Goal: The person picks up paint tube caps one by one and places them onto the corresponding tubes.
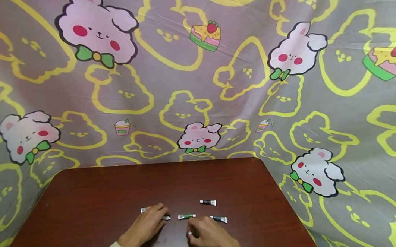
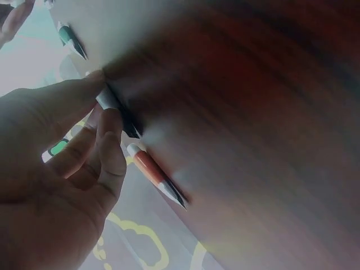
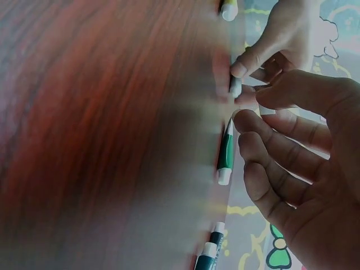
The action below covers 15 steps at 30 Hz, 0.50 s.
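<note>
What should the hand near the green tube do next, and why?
Probably close the right hand on the green tube. That tube lies flat on the table just beyond its curled fingertips, not yet held, while the left hand already pinches another tube.

A dark wooden table (image 1: 88, 204) stands against a bunny-print cloth backdrop (image 1: 250, 98).

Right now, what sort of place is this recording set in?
Probably a makeshift home or hobby setup, not a workshop: a small dark wooden table against a cartoon bunny cloth hung as a backdrop, with small paint tubes scattered by both hands.
</note>
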Each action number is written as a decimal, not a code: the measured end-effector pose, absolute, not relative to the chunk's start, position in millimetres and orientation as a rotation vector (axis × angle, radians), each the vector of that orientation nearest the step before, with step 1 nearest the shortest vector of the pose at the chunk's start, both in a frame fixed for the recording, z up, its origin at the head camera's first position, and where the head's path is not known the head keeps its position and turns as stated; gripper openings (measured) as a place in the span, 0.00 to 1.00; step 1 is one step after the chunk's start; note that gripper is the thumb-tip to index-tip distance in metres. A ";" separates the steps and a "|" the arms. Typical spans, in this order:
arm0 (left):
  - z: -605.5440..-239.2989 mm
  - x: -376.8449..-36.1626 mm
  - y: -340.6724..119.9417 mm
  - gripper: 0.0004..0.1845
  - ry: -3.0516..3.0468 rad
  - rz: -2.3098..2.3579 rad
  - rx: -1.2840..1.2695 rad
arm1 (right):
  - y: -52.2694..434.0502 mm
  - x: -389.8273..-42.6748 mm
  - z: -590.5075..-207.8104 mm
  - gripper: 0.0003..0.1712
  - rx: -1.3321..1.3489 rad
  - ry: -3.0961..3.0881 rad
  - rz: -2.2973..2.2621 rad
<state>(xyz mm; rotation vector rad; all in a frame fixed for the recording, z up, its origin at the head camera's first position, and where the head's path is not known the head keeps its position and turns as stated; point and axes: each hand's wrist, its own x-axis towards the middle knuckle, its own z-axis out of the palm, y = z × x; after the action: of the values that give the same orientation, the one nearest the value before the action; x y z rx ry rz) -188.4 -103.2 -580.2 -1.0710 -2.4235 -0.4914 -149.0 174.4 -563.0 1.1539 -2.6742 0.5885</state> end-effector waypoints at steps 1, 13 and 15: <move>-580.8 -189.0 -103.3 0.17 -2.416 -0.496 -1.078 | 174.7 -148.8 -563.4 0.10 1.151 -2.675 0.591; -584.5 -191.7 -104.8 0.15 -2.416 -0.483 -1.076 | 176.1 -145.5 -562.6 0.11 1.123 -2.708 0.611; -585.1 -192.2 -104.9 0.16 -2.408 -0.481 -1.080 | 176.4 -145.2 -562.0 0.11 1.121 -2.712 0.620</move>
<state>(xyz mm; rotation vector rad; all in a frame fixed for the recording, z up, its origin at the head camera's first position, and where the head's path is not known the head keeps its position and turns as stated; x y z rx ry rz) -192.2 -104.9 -585.1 -1.0795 -2.4083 -0.4809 -145.2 176.4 -562.0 1.1206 -2.7116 0.6203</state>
